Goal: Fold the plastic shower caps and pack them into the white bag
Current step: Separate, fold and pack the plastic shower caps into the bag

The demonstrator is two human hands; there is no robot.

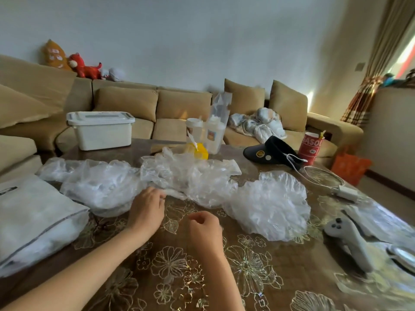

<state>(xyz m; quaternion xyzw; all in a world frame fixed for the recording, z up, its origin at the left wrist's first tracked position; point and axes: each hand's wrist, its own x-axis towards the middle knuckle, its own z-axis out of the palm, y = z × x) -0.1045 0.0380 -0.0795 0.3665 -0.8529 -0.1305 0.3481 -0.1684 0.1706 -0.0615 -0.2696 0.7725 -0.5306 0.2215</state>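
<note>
Head view of a flower-patterned table [224, 277] laid out for folding. Three crumpled clear shower caps lay in a row across its middle: a left shower cap [94, 182], a middle shower cap [186, 176] and a right shower cap [269, 205], rounder and flatter than the others. None was folded yet. The white bag [38, 221] lay flat at the left edge of the table, just beside the left cap, probably so that finished caps could go straight in.

The left hand [146, 207] reached forward, its fingers [160, 195] curled onto the near hem of the middle cap and apparently pinching it, presumably to draw that cap toward the near edge. The right hand [203, 225] was poised over bare cloth near the near edge, loosely curled and holding nothing, well placed to take the opposite hem.

Unrelated items sat out of the working area: a lidded white storage box [101, 129] at the far left corner, a black visor [271, 151] and red cup [311, 149] along the far edge, and a grey game controller [345, 234] near the right edge.
</note>
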